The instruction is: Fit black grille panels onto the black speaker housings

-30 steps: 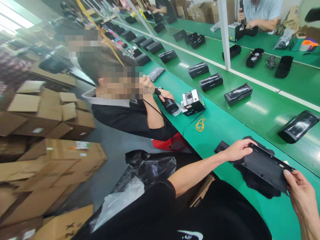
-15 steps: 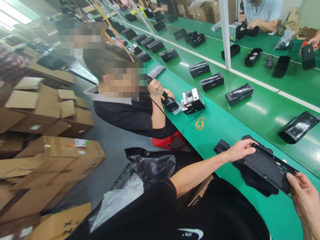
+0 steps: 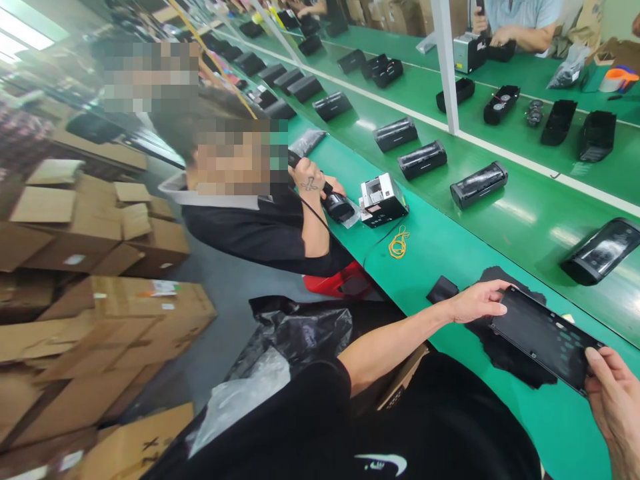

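A flat black rectangular panel (image 3: 545,337) with small tabs along its edges and a cluster of holes near its right end is held up between my two hands. My left hand (image 3: 480,303) grips its left end, thumb on the upper face. At the right end my right hand (image 3: 613,390) pinches it, thumb on top and fingers underneath. Beneath the panel lies a black cloth (image 3: 500,357), partly covered by it. A small black folded piece (image 3: 442,290) rests on the green bench just left of the cloth.
Black speaker bodies (image 3: 603,250) stand in rows on the green conveyor (image 3: 530,220). A boxy white-and-black device (image 3: 384,200) and yellow rubber bands (image 3: 399,244) are on the bench. A co-worker (image 3: 240,220) sits at my left. Cardboard boxes (image 3: 135,327) are stacked behind, beside plastic bags (image 3: 300,333).
The panel and my right hand have shifted slightly right, the panel's face turned a little more toward me. Across the line, a co-worker's hand has left a black housing standing on the green surface.
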### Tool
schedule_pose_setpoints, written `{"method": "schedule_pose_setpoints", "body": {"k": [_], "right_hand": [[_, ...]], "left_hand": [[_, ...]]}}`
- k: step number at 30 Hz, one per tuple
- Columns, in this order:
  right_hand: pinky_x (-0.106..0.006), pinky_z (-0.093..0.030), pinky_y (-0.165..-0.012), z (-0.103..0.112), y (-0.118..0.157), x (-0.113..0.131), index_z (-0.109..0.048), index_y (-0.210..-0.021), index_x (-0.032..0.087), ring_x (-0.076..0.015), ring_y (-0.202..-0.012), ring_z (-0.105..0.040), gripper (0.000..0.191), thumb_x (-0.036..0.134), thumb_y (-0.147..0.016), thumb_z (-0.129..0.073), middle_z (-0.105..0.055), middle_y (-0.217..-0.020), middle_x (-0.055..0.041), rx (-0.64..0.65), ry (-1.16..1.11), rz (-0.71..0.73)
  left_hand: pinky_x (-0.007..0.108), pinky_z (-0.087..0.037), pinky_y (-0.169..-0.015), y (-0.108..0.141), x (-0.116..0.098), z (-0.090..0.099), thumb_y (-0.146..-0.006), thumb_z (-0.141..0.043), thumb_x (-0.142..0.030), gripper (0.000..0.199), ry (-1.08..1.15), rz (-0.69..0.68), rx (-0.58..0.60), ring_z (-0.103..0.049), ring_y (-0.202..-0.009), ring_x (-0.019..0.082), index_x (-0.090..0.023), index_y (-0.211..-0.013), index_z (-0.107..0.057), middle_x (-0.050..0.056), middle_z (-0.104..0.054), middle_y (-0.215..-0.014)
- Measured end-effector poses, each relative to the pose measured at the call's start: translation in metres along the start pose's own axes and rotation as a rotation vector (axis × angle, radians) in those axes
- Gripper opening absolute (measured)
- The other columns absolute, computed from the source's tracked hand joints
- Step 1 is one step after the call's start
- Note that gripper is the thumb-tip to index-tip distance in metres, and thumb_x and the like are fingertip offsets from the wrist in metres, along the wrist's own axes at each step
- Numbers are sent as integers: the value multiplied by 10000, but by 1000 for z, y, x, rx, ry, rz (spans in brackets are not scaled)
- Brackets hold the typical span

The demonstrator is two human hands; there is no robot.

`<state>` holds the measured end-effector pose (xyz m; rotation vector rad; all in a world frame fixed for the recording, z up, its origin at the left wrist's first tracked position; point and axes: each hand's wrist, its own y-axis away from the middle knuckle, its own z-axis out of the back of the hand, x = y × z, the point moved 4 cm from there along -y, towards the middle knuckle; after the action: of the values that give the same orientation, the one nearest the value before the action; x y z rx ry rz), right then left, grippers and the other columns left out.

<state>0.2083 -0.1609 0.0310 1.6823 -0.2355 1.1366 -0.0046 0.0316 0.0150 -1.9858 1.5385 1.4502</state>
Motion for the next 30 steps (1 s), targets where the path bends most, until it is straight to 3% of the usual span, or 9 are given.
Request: {"method": "schedule_pose_setpoints", "body": {"k": [5,10,16,20,23,27,30], "right_hand": [[-194,-500,-541,7,-5,-5,-662,-904,212,-117,-627,-589,644,519,-485,-1042,-682,-797,5,26,21,65],[-177,-512,-593,15,-7,-11,-716,-1050,229,-130,-729,-634,739,466,-443,-1065,-720,-917,-9,-2,27,-16],[-210,-546,-695,18,-7,-16,-720,-1155,239,-240,-1045,-686,791,412,-457,-1050,-737,-967,-52,93,63,-4],[-302,-579,-835,20,-5,-15,-725,-1206,252,-294,-1213,-665,744,417,-544,-1022,-758,-1198,-105,145,54,13],[-342,-598,-829,21,-2,-12,-747,-1178,271,-292,-1126,-705,686,412,-564,-1018,-767,-1207,-95,154,42,-7],[-310,-606,-707,15,1,-9,-777,-1033,285,-225,-817,-712,507,430,-608,-1013,-769,-916,-32,176,13,-35],[-274,-589,-655,12,2,-9,-778,-972,281,-185,-714,-674,493,430,-577,-1032,-746,-855,-8,128,-16,-35]], "left_hand": [[332,-528,-863,-2,6,0,-786,-885,-376,679,56,27,-4,-693,-870,171,-188,-1385,-626,78,-737,-1027],[336,-518,-881,-1,7,1,-815,-869,-360,700,13,13,-8,-680,-895,173,-182,-1436,-599,78,-739,-1048],[359,-526,-913,-4,12,3,-825,-867,-393,762,-5,16,-6,-686,-944,189,-178,-1491,-563,90,-736,-1095],[325,-527,-866,-6,12,3,-814,-878,-421,764,15,-12,-3,-686,-913,175,-174,-1473,-580,84,-732,-1079],[297,-525,-823,-6,9,1,-826,-869,-425,741,33,-36,37,-683,-887,165,-182,-1466,-587,84,-729,-1066],[287,-515,-821,-5,6,0,-849,-851,-392,703,9,-50,48,-667,-884,156,-173,-1465,-592,86,-727,-1061],[282,-502,-829,-4,6,-1,-861,-837,-378,687,-2,-55,46,-649,-885,147,-168,-1467,-589,82,-719,-1064]]}}
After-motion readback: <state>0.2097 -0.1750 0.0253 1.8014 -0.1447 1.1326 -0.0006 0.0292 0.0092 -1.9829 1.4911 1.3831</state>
